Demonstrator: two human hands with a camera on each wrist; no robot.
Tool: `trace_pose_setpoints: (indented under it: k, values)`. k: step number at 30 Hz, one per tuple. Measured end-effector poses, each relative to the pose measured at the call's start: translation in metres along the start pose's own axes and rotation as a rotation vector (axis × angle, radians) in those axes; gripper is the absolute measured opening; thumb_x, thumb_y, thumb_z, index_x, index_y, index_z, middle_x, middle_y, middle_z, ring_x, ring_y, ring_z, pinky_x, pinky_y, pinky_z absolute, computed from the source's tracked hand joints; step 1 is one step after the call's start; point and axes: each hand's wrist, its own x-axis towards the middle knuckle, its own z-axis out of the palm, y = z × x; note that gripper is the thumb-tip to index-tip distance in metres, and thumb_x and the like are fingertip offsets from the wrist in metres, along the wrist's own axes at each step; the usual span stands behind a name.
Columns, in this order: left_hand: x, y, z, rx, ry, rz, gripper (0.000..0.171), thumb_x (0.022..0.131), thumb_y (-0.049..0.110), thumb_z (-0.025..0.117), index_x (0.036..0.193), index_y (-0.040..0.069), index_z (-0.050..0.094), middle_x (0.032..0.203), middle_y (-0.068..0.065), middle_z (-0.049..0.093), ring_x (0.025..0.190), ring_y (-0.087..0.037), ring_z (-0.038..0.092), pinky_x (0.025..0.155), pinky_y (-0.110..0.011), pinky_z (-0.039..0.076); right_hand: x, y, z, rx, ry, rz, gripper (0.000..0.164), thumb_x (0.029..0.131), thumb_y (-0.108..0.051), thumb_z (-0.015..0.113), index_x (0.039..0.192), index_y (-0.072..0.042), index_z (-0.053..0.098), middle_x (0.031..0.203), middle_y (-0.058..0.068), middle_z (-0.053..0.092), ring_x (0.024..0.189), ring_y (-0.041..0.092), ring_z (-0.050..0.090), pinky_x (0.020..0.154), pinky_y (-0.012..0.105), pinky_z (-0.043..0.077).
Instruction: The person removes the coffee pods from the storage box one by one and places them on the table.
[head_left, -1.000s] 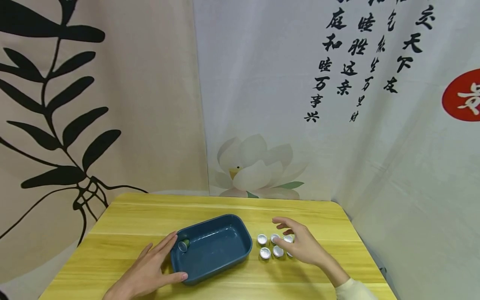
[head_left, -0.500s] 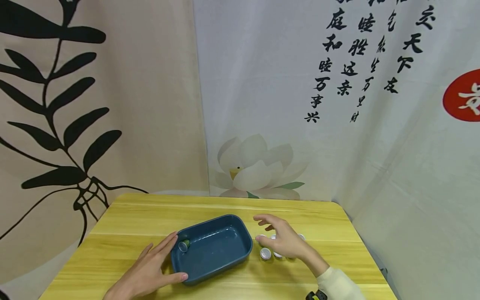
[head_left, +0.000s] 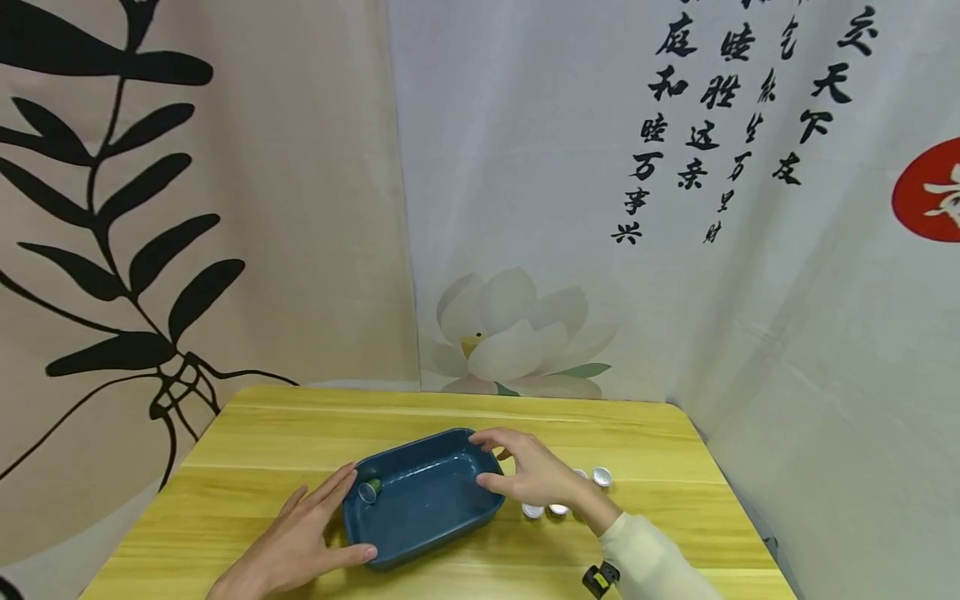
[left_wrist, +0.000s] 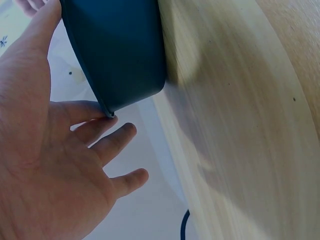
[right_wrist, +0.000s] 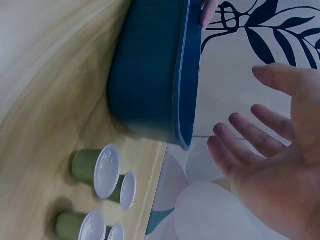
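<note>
A dark blue rectangular basin [head_left: 431, 510] stands slanted on the wooden table. Inside it, at the left end, a small green capsule [head_left: 368, 490] lies on its side. My left hand [head_left: 292, 542] touches the basin's left end, fingers and thumb extended along the rim; the left wrist view shows the fingertips right at the corner. Over the basin's right end is my right hand [head_left: 528, 471], fingers spread and loosely bent, holding nothing. In the right wrist view, the palm [right_wrist: 275, 170] faces the basin. Several green capsules with silvery lids [right_wrist: 106, 171] stand upright to the basin's right.
Two capsules in the back row, including the rightmost capsule [head_left: 602, 477], show past my right wrist, which partly covers the group. Behind the yellowish table [head_left: 300, 417] hangs a printed curtain [head_left: 525, 208] with leaves, a lotus and writing.
My right hand has moved left, from above the capsules to the basin's right end, uncovering capsules on the right. The left hand and basin stay where they were.
</note>
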Motion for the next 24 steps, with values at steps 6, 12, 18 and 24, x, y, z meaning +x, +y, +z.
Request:
trace_pose_setpoints:
  k: [6, 12, 18, 24]
  values:
    - [0.0, 0.0, 0.0, 0.003, 0.002, -0.003, 0.128, 0.086, 0.081, 0.083, 0.176, 0.003, 0.036, 0.186, -0.019, 0.034, 0.159, -0.051, 0.053, 0.129, -0.09, 0.022, 0.018, -0.005, 0.009, -0.029, -0.058, -0.007, 0.058, 0.11, -0.035, 0.074, 0.163, -0.017, 0.058, 0.162, 0.006, 0.066, 0.143, 0.034, 0.067, 0.117, 0.049, 0.061]
    - [0.0, 0.0, 0.0, -0.001, 0.004, -0.002, 0.128, 0.086, 0.08, 0.083, 0.176, 0.003, 0.036, 0.185, -0.019, 0.035, 0.16, -0.051, 0.051, 0.128, -0.09, 0.022, 0.034, -0.01, 0.015, -0.088, -0.134, -0.03, 0.058, 0.109, -0.037, 0.074, 0.162, -0.018, 0.059, 0.162, 0.008, 0.066, 0.143, 0.03, 0.068, 0.117, 0.05, 0.062]
    - [0.0, -0.001, 0.001, 0.002, 0.014, 0.009, 0.127, 0.086, 0.079, 0.083, 0.176, 0.002, 0.037, 0.184, -0.019, 0.036, 0.16, -0.051, 0.051, 0.128, -0.09, 0.023, 0.048, -0.014, 0.019, -0.161, -0.21, -0.024, 0.06, 0.109, -0.038, 0.075, 0.163, -0.017, 0.059, 0.163, 0.003, 0.065, 0.147, 0.031, 0.067, 0.116, 0.038, 0.061]
    - [-0.001, -0.002, 0.0, 0.0, 0.02, 0.018, 0.127, 0.086, 0.08, 0.083, 0.176, 0.002, 0.037, 0.184, -0.02, 0.038, 0.159, -0.05, 0.053, 0.128, -0.09, 0.024, 0.065, -0.018, 0.026, -0.203, -0.263, -0.049, 0.06, 0.108, -0.038, 0.076, 0.163, -0.017, 0.06, 0.163, 0.002, 0.066, 0.147, 0.026, 0.067, 0.119, 0.035, 0.059]
